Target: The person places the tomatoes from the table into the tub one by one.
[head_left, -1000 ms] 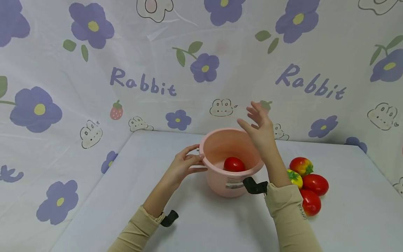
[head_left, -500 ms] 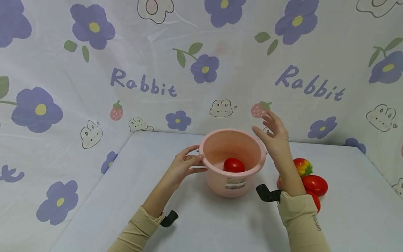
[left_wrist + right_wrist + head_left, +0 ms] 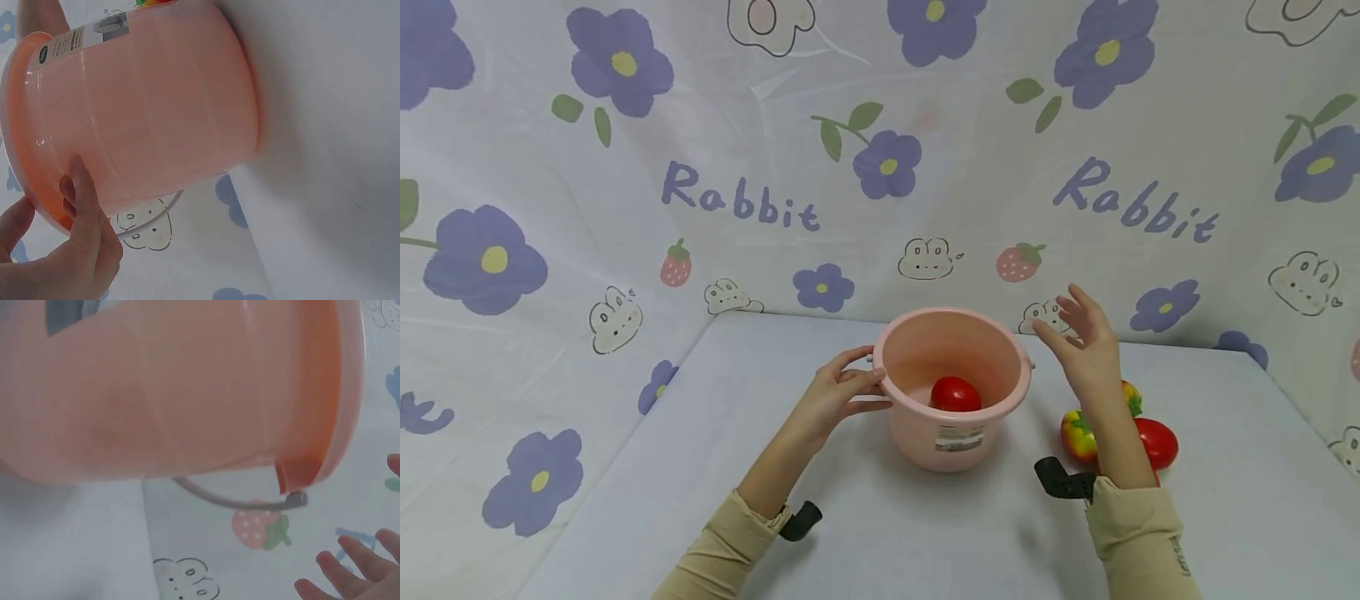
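A pink plastic bucket [image 3: 913,433] stands upright on the white table, with a label on its front. Inside it lies a smooth red tomato [image 3: 956,395]. My left hand [image 3: 842,387] holds the bucket's rim at the left side; in the left wrist view the thumb presses the rim's edge and the fingers [image 3: 84,194] curl beneath it. To the right of the bucket my right hand [image 3: 1090,354] is raised with nothing in it, fingers spread and slightly bent. The right wrist view shows its fingertips [image 3: 325,557] apart from the bucket and its grey handle [image 3: 231,501].
Under my right forearm sits a group of toy produce: a yellow-red pepper [image 3: 1077,437], a red tomato [image 3: 1159,443] and another pepper [image 3: 1132,400] partly hidden. A flower-and-rabbit printed cloth [image 3: 865,250] hangs behind the table.
My right hand has moved from above the bucket's right rim rightward and down, over the produce. My left hand, the bucket and the tomato inside stay in place.
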Tool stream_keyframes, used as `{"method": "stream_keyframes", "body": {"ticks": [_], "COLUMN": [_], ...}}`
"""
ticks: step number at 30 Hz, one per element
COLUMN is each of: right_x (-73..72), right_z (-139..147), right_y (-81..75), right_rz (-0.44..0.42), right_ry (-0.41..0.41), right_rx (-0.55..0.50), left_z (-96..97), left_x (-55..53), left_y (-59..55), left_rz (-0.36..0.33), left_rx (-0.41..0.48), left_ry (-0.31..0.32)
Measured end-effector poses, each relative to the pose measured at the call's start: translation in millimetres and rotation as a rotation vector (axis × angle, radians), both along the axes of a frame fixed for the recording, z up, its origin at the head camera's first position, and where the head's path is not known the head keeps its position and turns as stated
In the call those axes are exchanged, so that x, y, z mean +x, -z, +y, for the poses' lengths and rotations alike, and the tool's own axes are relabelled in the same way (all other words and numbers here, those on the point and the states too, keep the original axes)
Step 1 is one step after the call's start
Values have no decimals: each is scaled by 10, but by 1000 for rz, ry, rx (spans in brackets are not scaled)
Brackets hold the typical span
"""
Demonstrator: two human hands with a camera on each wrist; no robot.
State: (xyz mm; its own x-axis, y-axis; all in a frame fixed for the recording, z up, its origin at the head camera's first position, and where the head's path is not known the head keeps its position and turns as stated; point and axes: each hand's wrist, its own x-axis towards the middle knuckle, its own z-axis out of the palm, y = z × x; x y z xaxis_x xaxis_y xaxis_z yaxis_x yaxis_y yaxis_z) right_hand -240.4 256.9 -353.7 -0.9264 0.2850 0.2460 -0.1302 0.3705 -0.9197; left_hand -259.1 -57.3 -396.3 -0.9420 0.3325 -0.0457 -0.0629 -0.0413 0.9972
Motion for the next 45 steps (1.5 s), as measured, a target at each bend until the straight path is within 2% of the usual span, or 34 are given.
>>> {"method": "stream_keyframes", "body": {"ticks": [8,18,29,45], "right_x": [78,131,289,444], "right_z": [209,445,737,1114], "right_y": [163,336,562,878], "right_rz": [-83,-170,-226,-331], "right_ry": [53,155,197,327], "right_rx": [1,12,-63,-171], "left_z": [8,5,6,9], "left_x": [-3,-9,-7,-7], "left_y": [14,7,6,11], "left_rz": [-1,-5,-10,7], "left_rx": [-7,12,20,10], "left_ry": [-4,-6,-2,-5]}}
